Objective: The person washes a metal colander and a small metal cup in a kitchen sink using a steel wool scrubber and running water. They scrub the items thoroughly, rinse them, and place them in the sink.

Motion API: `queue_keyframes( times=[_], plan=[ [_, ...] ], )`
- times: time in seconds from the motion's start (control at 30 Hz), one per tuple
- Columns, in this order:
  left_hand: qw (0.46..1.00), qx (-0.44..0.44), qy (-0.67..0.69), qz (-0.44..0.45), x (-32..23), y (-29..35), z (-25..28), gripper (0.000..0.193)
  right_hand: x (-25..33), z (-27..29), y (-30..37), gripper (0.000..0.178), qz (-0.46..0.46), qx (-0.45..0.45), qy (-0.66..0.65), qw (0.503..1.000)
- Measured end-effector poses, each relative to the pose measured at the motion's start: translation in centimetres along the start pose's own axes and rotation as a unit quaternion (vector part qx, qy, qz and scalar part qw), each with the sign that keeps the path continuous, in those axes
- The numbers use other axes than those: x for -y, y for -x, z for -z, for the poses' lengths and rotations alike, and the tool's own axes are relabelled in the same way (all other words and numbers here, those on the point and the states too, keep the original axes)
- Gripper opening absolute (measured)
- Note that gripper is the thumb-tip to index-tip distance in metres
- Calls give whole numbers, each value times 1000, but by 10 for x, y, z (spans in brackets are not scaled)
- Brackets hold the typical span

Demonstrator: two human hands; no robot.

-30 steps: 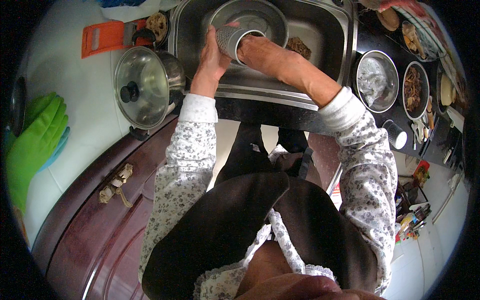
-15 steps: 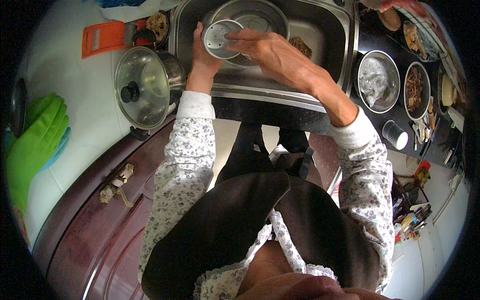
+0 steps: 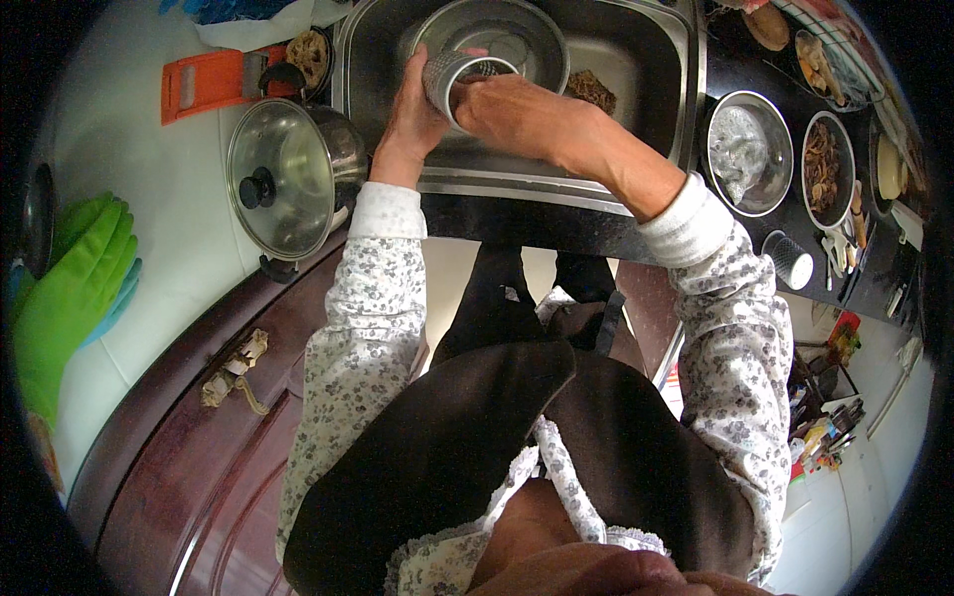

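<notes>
My left hand (image 3: 412, 124) is wrapped around a grey-white cup with small holes (image 3: 439, 81), tilted with its mouth to the right. The curled fingers of my right hand (image 3: 522, 111) reach into the cup's mouth; their tips and anything in them are hidden. Both hands are over the near left part of a steel sink (image 3: 651, 129). Just beyond the cup, a round metal basin (image 3: 550, 50) sits in the sink. A brown, rough clump (image 3: 593, 91) lies on the sink bottom to the basin's right.
Left of the sink stand a lidded pot (image 3: 283, 179) and an orange slicer (image 3: 214, 84). Green rubber gloves (image 3: 75, 268) lie farther left. On the right counter are a metal bowl with a clear bag (image 3: 740, 159), a bowl of brown pieces (image 3: 825, 169) and a similar cup (image 3: 790, 260).
The cup has turned from showing its holed bottom inside to lying tilted, mouth to the right. My right hand has turned and come slightly nearer, its fingers now deeper at the mouth.
</notes>
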State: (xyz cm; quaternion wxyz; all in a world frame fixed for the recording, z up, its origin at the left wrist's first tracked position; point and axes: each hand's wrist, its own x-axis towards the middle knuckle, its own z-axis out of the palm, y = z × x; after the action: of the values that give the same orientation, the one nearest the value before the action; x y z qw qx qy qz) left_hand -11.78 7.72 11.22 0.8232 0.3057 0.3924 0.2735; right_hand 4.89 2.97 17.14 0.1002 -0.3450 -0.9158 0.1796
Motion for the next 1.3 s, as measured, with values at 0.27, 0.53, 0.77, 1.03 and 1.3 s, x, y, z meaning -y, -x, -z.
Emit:
queue_keyframes(
  times=[0.27, 0.53, 0.77, 1.03, 1.3],
  plan=[
    [999, -5, -45, -18, 4, 1, 10, 59, -1, -1, -4, 13, -20, 31, -65, 997],
    [996, -74, -39, -12, 4, 5, 0, 57, -9, -20, -3, 12, -50, 5, -33, 998],
    [998, -53, -20, 9, 14, 0, 15, 57, -2, -9, -4, 15, -19, 49, -55, 997],
    [986, -14, 155, -53, 14, -8, 41, 52, 12, 5, 26, 28, -24, -222, -54, 973],
    [938, 135, 315, -50, 1, -5, 38, 41, 3, -13, 55, 25, -137, -340, -246, 897]
  ],
)
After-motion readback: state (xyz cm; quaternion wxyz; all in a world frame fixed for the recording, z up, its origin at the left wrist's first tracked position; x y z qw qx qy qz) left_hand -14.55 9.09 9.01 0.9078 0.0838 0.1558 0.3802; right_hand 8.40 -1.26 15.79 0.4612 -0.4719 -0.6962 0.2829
